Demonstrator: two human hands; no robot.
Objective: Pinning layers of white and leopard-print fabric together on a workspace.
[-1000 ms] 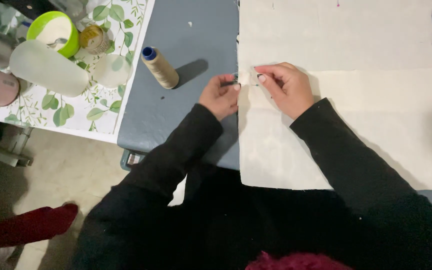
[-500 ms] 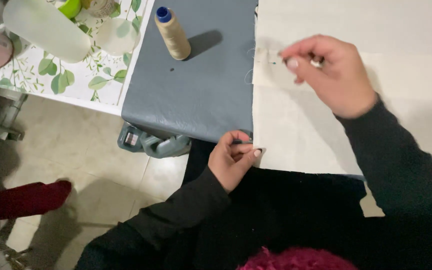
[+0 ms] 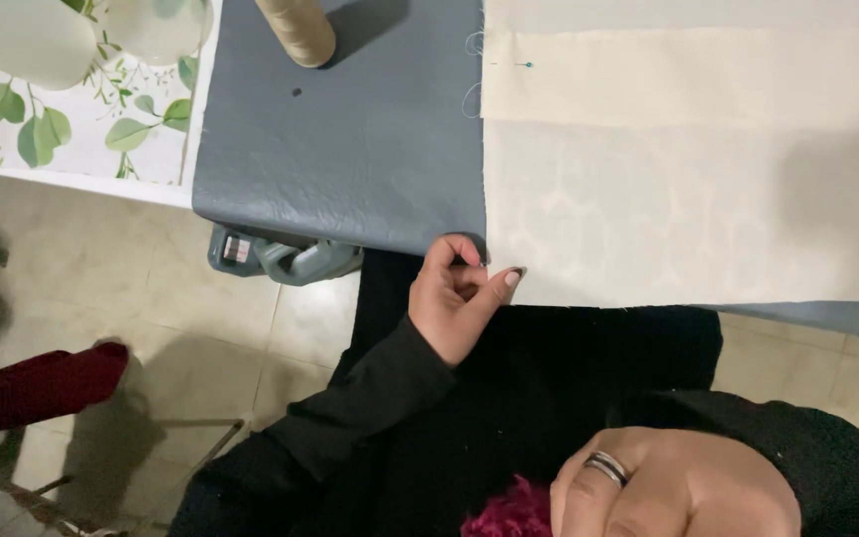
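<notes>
A cream fabric [image 3: 688, 199] lies flat on the grey table top [image 3: 340, 149], with a folded band along its far edge. A blue-headed pin [image 3: 529, 66] sticks in that band near its left end. My left hand [image 3: 454, 303] is at the fabric's near left corner, fingers curled and pinching its edge against the thumb. My right hand [image 3: 678, 487] is raised close to the camera at the bottom of the view, away from the fabric. It wears a ring, and only its back shows; the fingers are hidden.
A beige thread spool [image 3: 295, 30] lies on the grey top at the back. To the left are a leaf-patterned cloth [image 3: 82, 129] and a white bottle [image 3: 22, 35]. A grey object [image 3: 285, 259] sits under the table edge above a tiled floor.
My right hand left the pinned edge of the fabric and came back close to the camera. My left hand dropped from that edge to the fabric's near corner. The view shifted downward.
</notes>
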